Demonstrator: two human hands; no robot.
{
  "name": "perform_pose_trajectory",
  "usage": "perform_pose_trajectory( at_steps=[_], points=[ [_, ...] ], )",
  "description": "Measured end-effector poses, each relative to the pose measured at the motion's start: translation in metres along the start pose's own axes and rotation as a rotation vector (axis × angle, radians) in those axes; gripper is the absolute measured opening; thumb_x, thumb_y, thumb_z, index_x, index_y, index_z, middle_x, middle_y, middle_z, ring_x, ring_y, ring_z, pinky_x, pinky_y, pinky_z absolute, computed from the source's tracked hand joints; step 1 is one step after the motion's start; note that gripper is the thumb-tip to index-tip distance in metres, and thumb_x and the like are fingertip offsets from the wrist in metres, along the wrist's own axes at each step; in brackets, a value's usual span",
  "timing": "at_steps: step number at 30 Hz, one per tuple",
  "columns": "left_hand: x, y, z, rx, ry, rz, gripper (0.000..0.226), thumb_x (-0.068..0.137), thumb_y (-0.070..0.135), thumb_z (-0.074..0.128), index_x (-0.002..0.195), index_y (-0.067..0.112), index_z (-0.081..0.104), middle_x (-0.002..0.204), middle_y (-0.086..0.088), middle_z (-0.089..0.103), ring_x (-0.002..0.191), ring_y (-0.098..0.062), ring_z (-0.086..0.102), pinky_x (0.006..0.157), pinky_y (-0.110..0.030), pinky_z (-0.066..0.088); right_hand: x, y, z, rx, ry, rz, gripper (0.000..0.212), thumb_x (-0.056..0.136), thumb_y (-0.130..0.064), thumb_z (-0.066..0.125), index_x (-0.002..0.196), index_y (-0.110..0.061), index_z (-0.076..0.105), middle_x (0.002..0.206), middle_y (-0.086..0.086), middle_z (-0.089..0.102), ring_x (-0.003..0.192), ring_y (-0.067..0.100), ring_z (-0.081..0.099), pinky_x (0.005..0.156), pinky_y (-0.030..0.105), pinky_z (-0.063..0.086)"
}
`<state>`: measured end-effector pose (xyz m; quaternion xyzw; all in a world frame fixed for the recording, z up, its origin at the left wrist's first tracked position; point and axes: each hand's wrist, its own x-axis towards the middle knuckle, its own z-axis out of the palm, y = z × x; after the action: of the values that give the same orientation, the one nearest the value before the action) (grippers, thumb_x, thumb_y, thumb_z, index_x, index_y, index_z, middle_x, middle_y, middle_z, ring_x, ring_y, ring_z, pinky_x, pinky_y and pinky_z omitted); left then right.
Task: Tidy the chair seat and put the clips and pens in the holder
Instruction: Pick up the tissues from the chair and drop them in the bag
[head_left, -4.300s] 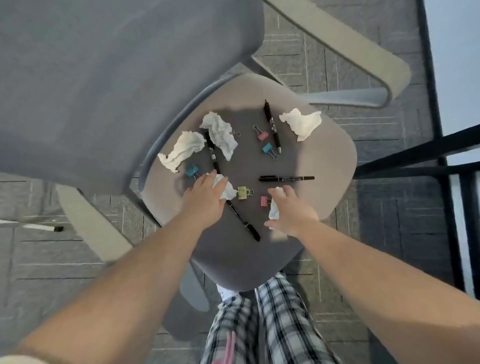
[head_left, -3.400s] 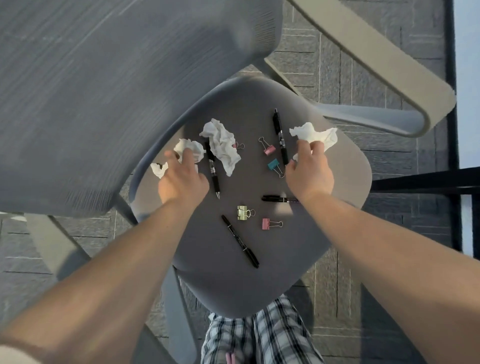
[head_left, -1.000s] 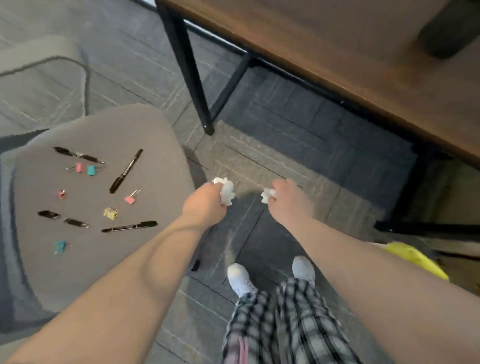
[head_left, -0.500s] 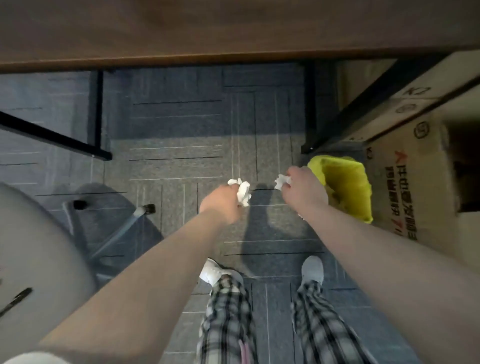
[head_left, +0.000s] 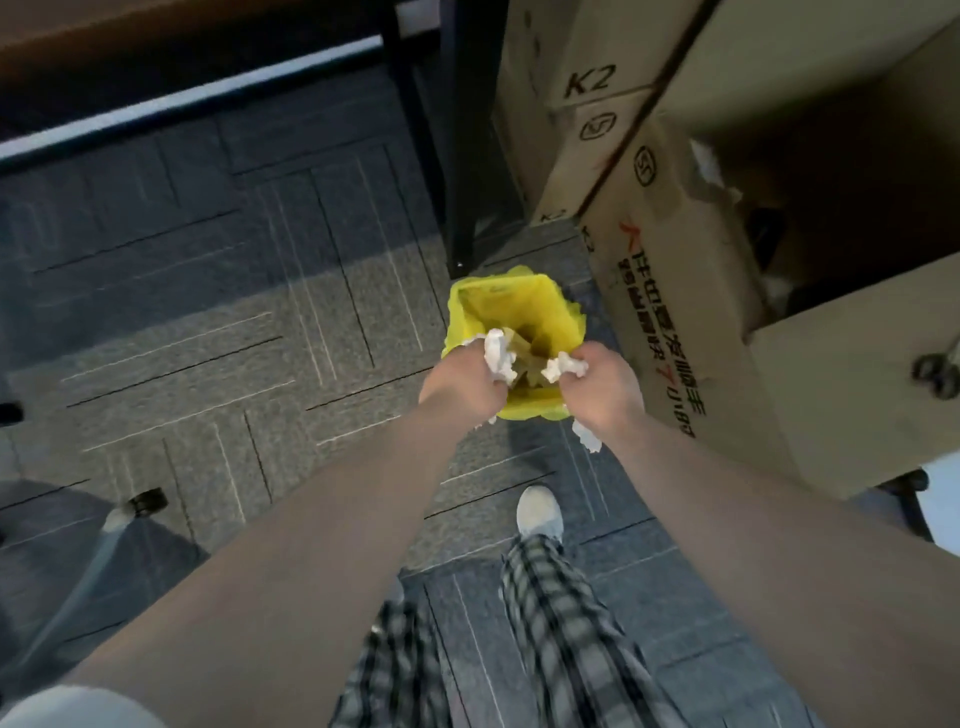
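Both hands over the small bin lined with a yellow plastic bag (head_left: 511, 304), on grey carpet tile floor (head_left: 208, 322). Left hand (head_left: 462, 382) fist closed round a crumpled white tissue wad (head_left: 498, 356), right hand (head_left: 602, 387) closed on another white tissue wad (head_left: 566, 368); more tissue pokes out below the right wrist. Brown cardboard box (head_left: 670, 291) just right of the bin. Chair seat, clips, pens out of frame.

bin liner (head_left: 470, 312): glossy yellow plastic
wads (head_left: 497, 358): crumpled white paper
boxes (head_left: 675, 270): matt brown cardboard
floor (head_left: 208, 312): rough grey carpet
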<state>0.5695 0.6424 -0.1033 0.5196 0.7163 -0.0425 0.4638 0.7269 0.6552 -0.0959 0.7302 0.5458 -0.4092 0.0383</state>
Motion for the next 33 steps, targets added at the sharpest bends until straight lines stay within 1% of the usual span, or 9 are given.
perform_pose_trajectory(
  at_steps=[9,13,16,19,21,22,24,29,33],
  points=[
    [0.052,0.023,0.035,-0.026,-0.007,-0.084,0.021,0.090,0.027,0.048,0.104,0.013,0.055,0.085,-0.007,0.064,0.084,-0.027,0.066,0.061,-0.029,0.045,0.053,0.025,0.015,0.141,-0.006,0.057,0.026,0.090,-0.014,0.049,0.114,-0.006,0.056,0.110,0.017,0.062,0.095,0.035,0.060,0.068,0.033,0.045],
    [0.063,0.024,0.042,-0.079,0.001,-0.106,0.032,0.091,0.029,0.052,0.118,0.014,0.052,0.107,-0.008,0.064,0.081,-0.023,0.057,0.066,-0.028,0.041,0.074,0.022,0.024,0.194,-0.049,0.072,0.019,0.089,-0.016,0.049,0.105,-0.009,0.056,0.103,0.015,0.060,0.089,0.034,0.058,0.066,0.032,0.042],
    [0.074,0.021,0.048,-0.128,-0.005,-0.145,0.045,0.088,0.033,0.057,0.128,0.014,0.046,0.121,-0.008,0.059,0.105,-0.030,0.059,0.072,-0.030,0.041,0.086,0.019,0.032,0.214,-0.079,0.067,0.005,0.081,-0.020,0.053,0.085,-0.021,0.050,0.097,0.013,0.057,0.080,0.030,0.055,0.057,0.027,0.036],
    [0.084,0.019,0.056,-0.236,0.027,-0.172,0.054,0.085,0.036,0.062,0.131,0.015,0.043,0.127,-0.010,0.054,0.113,-0.032,0.056,0.074,-0.031,0.042,0.097,0.022,0.039,0.237,-0.095,0.065,0.014,0.073,-0.023,0.057,0.077,-0.025,0.043,0.090,0.012,0.052,0.075,0.026,0.049,0.048,0.025,0.030],
    [0.089,0.020,0.061,-0.341,0.060,-0.179,0.058,0.083,0.035,0.066,0.133,0.017,0.043,0.128,-0.011,0.053,0.114,-0.032,0.055,0.079,-0.032,0.045,0.100,0.022,0.038,0.275,-0.100,0.059,0.023,0.074,-0.024,0.058,0.096,-0.022,0.053,0.105,0.014,0.057,0.085,0.026,0.055,0.054,0.026,0.040],
    [0.091,0.020,0.063,-0.382,0.077,-0.182,0.061,0.082,0.035,0.067,0.134,0.018,0.041,0.130,-0.011,0.052,0.115,-0.032,0.055,0.083,-0.034,0.047,0.101,0.022,0.038,0.306,-0.100,0.055,0.037,0.078,-0.022,0.059,0.114,-0.020,0.053,0.118,0.014,0.055,0.097,0.028,0.058,0.066,0.029,0.047],
    [0.095,0.021,0.068,-0.422,0.095,-0.178,0.067,0.081,0.035,0.068,0.139,0.019,0.037,0.137,-0.011,0.046,0.121,-0.032,0.051,0.092,-0.037,0.047,0.103,0.024,0.037,0.323,-0.093,0.069,0.054,0.085,-0.018,0.058,0.137,-0.019,0.041,0.134,0.012,0.047,0.117,0.031,0.053,0.087,0.036,0.048],
    [0.096,0.019,0.074,-0.369,0.094,-0.118,0.075,0.084,0.036,0.065,0.146,0.019,0.027,0.149,-0.009,0.030,0.134,-0.029,0.039,0.105,-0.036,0.037,0.104,0.034,0.037,0.228,-0.107,0.067,0.050,0.092,-0.022,0.051,0.141,-0.018,0.038,0.142,0.012,0.042,0.124,0.033,0.048,0.091,0.034,0.041],
    [0.091,0.016,0.076,-0.271,0.149,-0.056,0.073,0.086,0.036,0.063,0.146,0.018,0.027,0.153,-0.007,0.026,0.137,-0.027,0.034,0.107,-0.034,0.034,0.098,0.039,0.037,0.176,-0.100,0.044,0.047,0.092,-0.022,0.050,0.137,-0.016,0.041,0.137,0.014,0.046,0.115,0.034,0.052,0.087,0.037,0.044]
  ],
)
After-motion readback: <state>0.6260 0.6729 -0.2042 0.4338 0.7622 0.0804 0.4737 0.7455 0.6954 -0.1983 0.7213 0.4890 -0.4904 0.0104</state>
